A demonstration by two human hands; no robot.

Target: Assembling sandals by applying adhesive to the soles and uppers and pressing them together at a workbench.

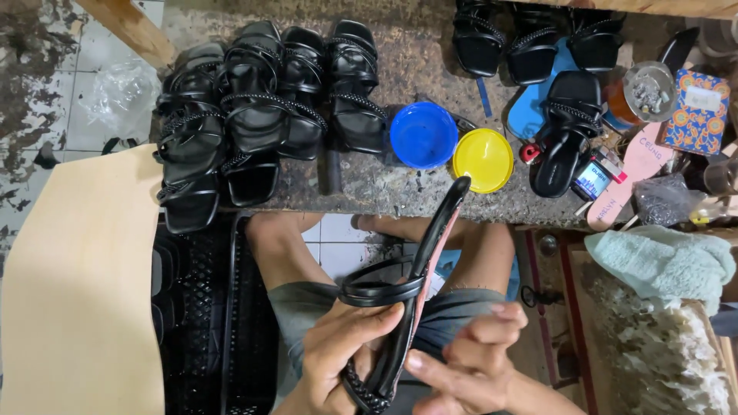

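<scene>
I hold a black strappy sandal on its side over my lap, its toe pointing up toward the bench and a pinkish underside showing along its edge. My left hand grips it from the left, thumb laid across the sole just under the straps. My right hand pinches the lower edge of the sole near the heel end, where a braided strap shows. My bare knees and grey shorts lie beneath.
A stone bench top carries a heap of black sandals, a blue lid, a yellow lid, more sandals, pink insoles and a tin. A tan sheet and black crate lie left, a pale green towel right.
</scene>
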